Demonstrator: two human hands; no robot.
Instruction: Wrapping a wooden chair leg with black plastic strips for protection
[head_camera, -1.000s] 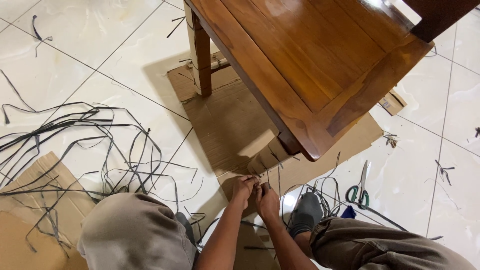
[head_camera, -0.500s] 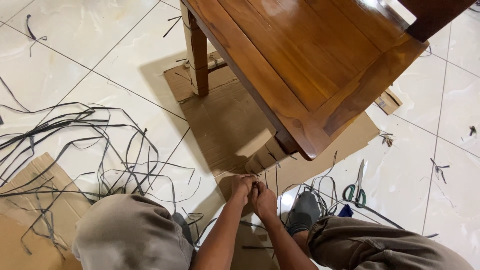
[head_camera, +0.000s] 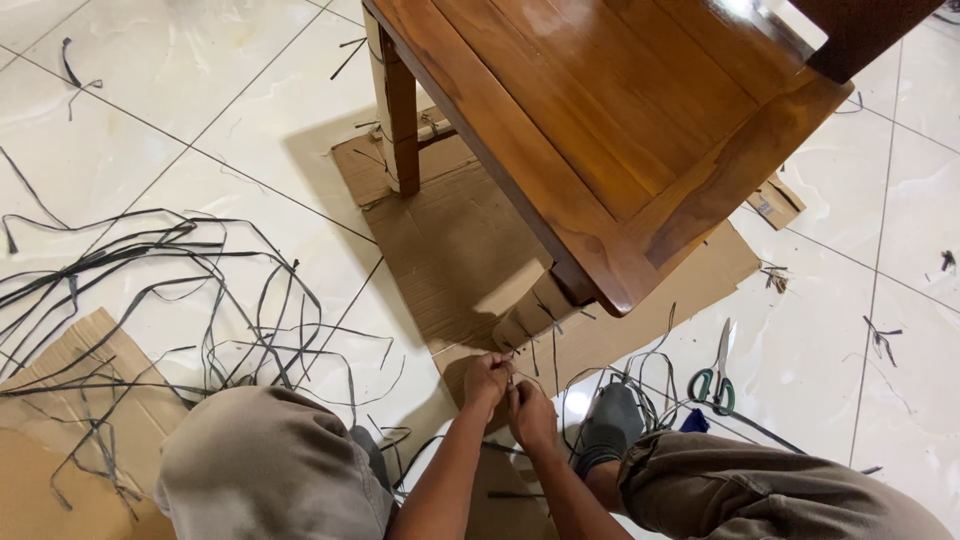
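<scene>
— status, please. what's in hand?

— both hands are pinched together on a thin dark strap (head_camera: 512, 372) at the foot of the chair leg (head_camera: 528, 318), which is wrapped in cardboard. left hand (head_camera: 486, 383) and right hand (head_camera: 530, 415) touch each other, fingers closed on the strap, low over the cardboard sheet (head_camera: 455, 240) on the floor.

— how far along?

— my judgement: partway. the near leg wears its cardboard sleeve with straps around it. the far leg (head_camera: 396, 110) shows cardboard too, with bare wood on one face. the seat (head_camera: 610, 120) is uncovered. so the wrapping looks begun at the legs and much is left.

— materials?

— a large tangle of loose straps (head_camera: 170, 300) lies on the tiles to the person's left, more curl by the right foot (head_camera: 605, 425). green-handled scissors (head_camera: 718, 372) lie near, untouched. spare cardboard (head_camera: 60, 430) sits at the left.

— any change from half a second ago?

— slight. the right hand has dropped a little toward the body while the left stays at the leg's foot; the grip is unchanged. chair, scissors and straps have not moved.
</scene>
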